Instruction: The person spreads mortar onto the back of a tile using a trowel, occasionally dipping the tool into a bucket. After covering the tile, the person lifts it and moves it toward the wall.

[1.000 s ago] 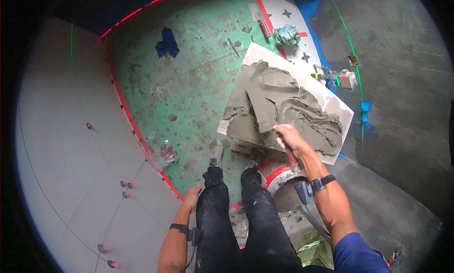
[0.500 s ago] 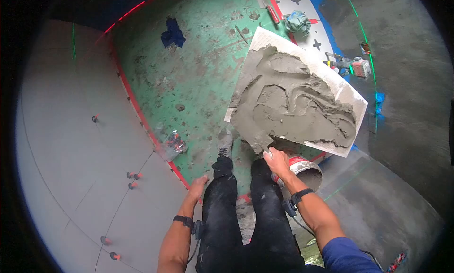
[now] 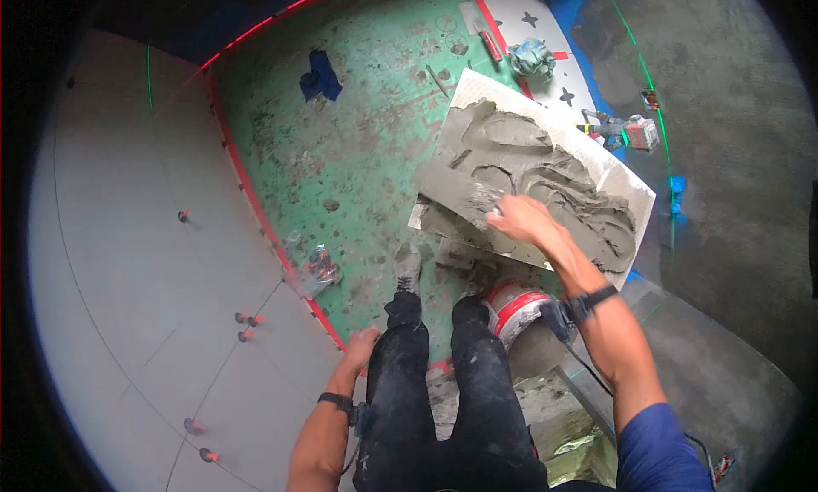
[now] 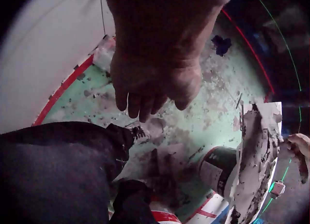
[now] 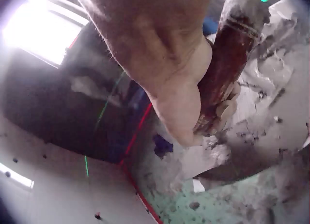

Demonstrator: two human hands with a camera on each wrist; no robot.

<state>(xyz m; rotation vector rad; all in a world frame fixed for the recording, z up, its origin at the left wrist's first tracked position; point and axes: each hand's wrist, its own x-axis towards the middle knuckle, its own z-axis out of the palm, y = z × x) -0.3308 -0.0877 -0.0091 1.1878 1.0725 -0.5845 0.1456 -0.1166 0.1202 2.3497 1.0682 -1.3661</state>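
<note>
My right hand [image 3: 524, 219] grips the reddish-brown handle [image 5: 230, 59] of a trowel. Covered in grey mortar, the trowel's flat blade [image 3: 460, 194] lies over the left front part of a large white tile [image 3: 626, 181]. Wet grey mortar [image 3: 511, 134] is spread across the tile in thick ridges and swirls. My left hand [image 3: 362, 345] hangs beside my left thigh, holding nothing; its fingers point loosely down in the left wrist view.
A dark bucket [image 4: 218, 170] stands under the tile. Near my right leg is a white bucket with a red band [image 3: 515, 309]. A bag of clips [image 3: 319, 270], a blue rag [image 3: 320, 76], a red-handled tool [image 3: 490, 46] and a power tool [image 3: 626, 132] lie around. Large grey panels [image 3: 170, 304] flank the left.
My right hand swept the trowel back to the tile's front edge near my knee, then forward over its left front part. Mortar there has been smeared about. The left hand stays by the thigh.
</note>
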